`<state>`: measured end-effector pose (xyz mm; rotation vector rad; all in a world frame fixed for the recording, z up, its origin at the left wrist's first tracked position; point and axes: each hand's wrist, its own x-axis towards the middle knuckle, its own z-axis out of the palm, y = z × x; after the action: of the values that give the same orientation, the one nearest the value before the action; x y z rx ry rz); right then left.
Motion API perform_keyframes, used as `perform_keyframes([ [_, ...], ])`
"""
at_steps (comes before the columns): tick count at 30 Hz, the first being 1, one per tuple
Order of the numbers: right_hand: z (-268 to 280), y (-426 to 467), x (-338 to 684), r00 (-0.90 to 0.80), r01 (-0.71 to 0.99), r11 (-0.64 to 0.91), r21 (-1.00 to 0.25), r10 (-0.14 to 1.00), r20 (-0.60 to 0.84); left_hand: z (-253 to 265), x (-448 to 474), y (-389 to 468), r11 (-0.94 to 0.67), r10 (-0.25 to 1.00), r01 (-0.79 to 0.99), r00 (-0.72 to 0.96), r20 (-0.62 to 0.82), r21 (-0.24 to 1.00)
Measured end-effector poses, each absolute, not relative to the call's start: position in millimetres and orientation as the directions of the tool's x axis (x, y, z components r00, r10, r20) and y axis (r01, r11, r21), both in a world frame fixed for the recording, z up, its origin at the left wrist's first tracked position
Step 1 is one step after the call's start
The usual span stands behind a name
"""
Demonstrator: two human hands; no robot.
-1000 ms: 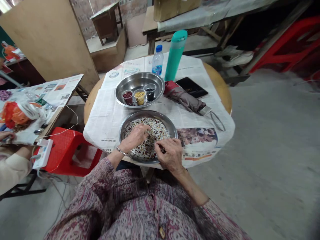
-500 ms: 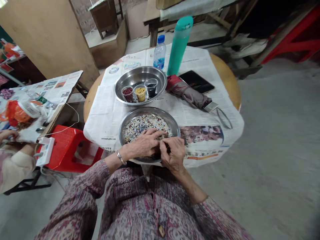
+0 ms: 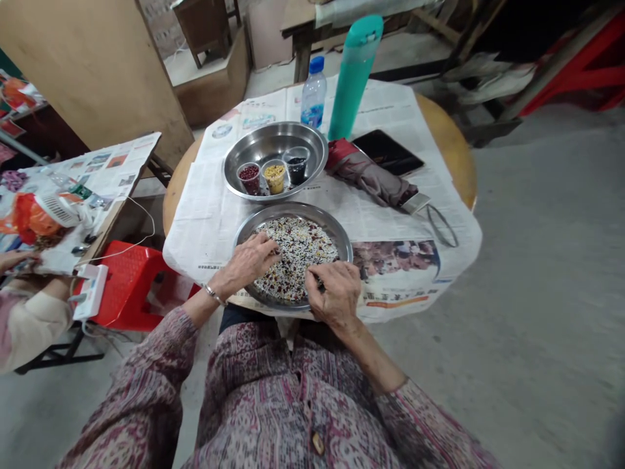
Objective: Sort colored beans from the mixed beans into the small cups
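A steel basin (image 3: 347,242) near the table's front edge holds a layer of small mixed pieces (image 3: 297,251), white, black, dark red and yellow; whether they are beads or grains I cannot tell. My left hand (image 3: 250,262) rests over the basin's left side, fingers stretched and slightly bent, their tips at the pieces. At the right front rim, my right hand (image 3: 336,292) is curled with thumb and fingers drawn together; whatever lies inside is hidden. Behind stands a second steel basin (image 3: 273,138) with a cup of dark red pieces (image 3: 250,179), a yellow one (image 3: 274,177) and a black one (image 3: 296,166).
Newspaper (image 3: 195,215) covers the round table. Beyond the basins stand a water bottle (image 3: 313,94) and a tall teal bottle (image 3: 355,81). A folded umbrella (image 3: 374,176) and a dark tablet-like slab (image 3: 388,153) lie right. Another person's arm (image 3: 17,260) and a red stool (image 3: 129,286) are left.
My left hand has moved left, away from my right hand, uncovering the basin's middle. The pieces are spread differently, with more red showing. My right hand stays curled at the rim.
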<state>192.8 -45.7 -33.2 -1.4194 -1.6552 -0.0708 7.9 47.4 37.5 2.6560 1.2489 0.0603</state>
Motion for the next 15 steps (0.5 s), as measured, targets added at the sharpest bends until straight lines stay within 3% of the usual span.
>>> perform_keyframes([
  [7,-36,-46,193,0.089,0.799,0.368,-0.476,0.71,0.698,42,8,7,-0.697,0.612,0.623,0.775,-0.16,0.355],
  [11,-39,-47,194,0.12,0.767,0.369,-0.525,0.721,0.683,24,30,13,-0.721,0.557,0.556,0.82,-0.13,0.413],
  [15,-40,-47,193,0.147,0.754,0.383,-0.533,0.692,0.706,12,48,40,-0.726,0.598,0.551,0.801,-0.018,0.411],
])
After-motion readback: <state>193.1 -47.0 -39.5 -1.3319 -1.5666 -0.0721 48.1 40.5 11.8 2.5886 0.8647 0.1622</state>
